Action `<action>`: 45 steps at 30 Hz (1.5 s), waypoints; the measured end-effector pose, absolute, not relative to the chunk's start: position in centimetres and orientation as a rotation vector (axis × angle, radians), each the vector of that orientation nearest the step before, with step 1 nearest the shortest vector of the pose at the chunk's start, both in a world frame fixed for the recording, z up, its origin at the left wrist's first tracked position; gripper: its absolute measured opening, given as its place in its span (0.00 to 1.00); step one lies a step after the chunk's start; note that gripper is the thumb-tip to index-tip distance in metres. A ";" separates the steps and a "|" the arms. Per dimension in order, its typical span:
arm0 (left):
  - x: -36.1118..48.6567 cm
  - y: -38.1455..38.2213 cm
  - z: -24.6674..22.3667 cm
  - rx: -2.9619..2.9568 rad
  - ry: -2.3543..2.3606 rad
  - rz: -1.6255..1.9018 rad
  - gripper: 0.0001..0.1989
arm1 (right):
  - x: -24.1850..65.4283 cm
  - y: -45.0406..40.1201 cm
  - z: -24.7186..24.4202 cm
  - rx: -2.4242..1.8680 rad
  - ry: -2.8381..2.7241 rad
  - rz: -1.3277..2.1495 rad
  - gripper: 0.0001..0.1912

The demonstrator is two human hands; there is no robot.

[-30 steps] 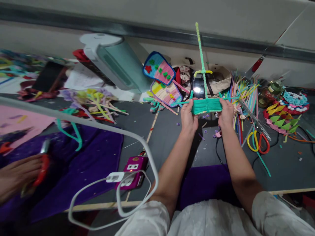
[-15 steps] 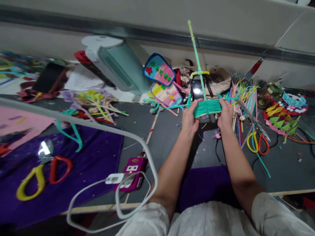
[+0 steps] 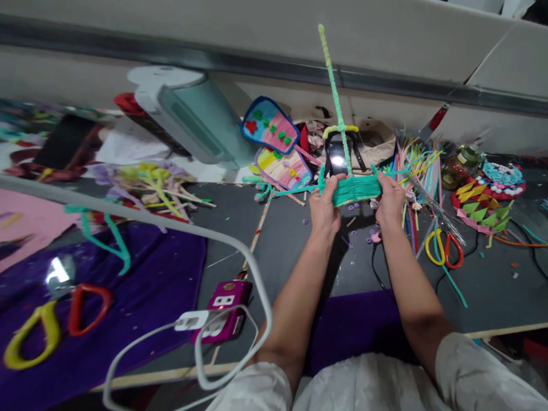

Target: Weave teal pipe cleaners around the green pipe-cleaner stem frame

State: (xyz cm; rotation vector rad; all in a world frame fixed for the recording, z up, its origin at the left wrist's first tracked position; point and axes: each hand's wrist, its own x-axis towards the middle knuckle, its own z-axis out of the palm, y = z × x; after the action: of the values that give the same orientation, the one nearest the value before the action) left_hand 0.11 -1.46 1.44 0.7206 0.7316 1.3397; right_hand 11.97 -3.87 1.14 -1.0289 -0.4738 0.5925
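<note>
A teal woven piece [image 3: 357, 190] of fuzzy stems is held up over the dark table between my two hands. My left hand [image 3: 325, 208] pinches its left end, thumb on top. At its right end, my right hand [image 3: 390, 200] grips the edge with bent fingers. A tall green stem with a yellow tip [image 3: 336, 94] rises from its upper edge, crossed by a short yellow piece [image 3: 341, 129]. Thin teal stems stick out sideways past both hands.
Yellow-and-red scissors [image 3: 445, 249] lie right, a larger pair [image 3: 55, 319] on purple cloth [image 3: 162, 285] left. A purple power strip [image 3: 226, 308] with a white cable is near the front edge. Behind stand a pale green jug [image 3: 201, 120], a decorated panel [image 3: 270, 125] and a stem bundle [image 3: 422, 171].
The view has shifted slightly, so the tabletop objects appear further left. Both hands keep hold of the teal piece, which now looks slightly tilted.
</note>
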 end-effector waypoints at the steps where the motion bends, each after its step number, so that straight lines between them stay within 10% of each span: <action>1: 0.1 -1.4 1.3 0.706 0.726 1.325 0.20 | 12.0 -3.9 1.3 -1.015 -0.458 0.610 0.14; 45: 0.1 -1.8 1.9 0.735 0.683 1.368 0.21 | 11.7 -4.5 3.2 -0.903 -0.317 0.858 0.11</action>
State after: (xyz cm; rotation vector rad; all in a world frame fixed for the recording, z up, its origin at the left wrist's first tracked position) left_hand 0.13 -1.76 1.91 0.7355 0.6830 1.3677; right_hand 11.75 -4.54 3.20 -0.9025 -0.3168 0.8582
